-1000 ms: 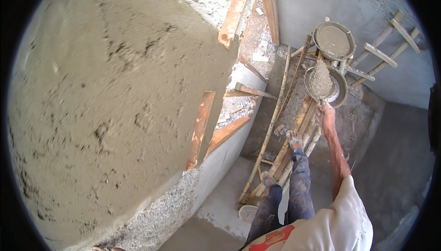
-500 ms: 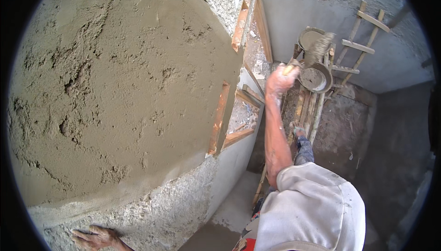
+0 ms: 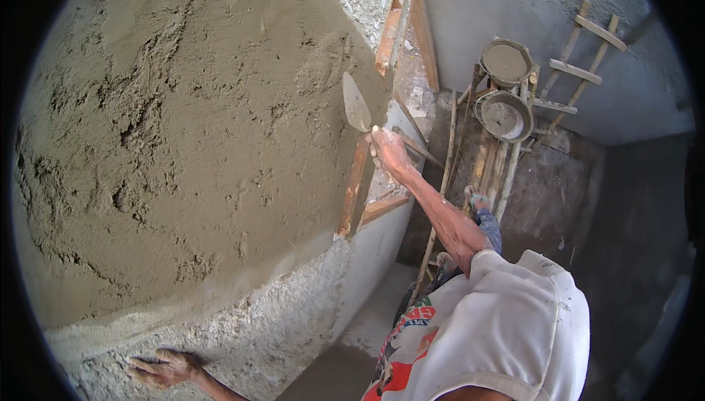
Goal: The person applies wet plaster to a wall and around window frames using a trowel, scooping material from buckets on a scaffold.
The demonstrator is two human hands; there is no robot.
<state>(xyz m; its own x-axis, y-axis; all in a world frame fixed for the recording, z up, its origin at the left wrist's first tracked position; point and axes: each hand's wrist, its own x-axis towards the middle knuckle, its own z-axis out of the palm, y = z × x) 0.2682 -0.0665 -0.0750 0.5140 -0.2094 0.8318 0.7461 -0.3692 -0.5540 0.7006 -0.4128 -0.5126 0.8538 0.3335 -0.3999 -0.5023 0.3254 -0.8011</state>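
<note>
My right hand (image 3: 391, 154) is closed round the handle of a pointed trowel (image 3: 356, 104). The trowel's blade lies in front of the wet mortar (image 3: 220, 129) at its right edge, beside the wooden window frame (image 3: 353, 189); whether it touches the wall I cannot tell. Little mortar shows on the blade. Lower left, my left hand (image 3: 165, 369) rests with fingers stretched out on the rough bare strip of wall (image 3: 242, 342) under the mortar. It holds nothing.
Two round buckets, a far one with mortar (image 3: 507, 62) and a nearer one (image 3: 504, 116), stand on a pole scaffold (image 3: 493, 170) to the right. Behind them a wooden ladder (image 3: 576, 70) leans against a grey wall. My foot (image 3: 476, 197) is on the poles.
My right hand has swung left from beside the buckets to the wall's edge with the trowel. The blade carried a blurred grey load before. My left hand has shifted slightly right and up.
</note>
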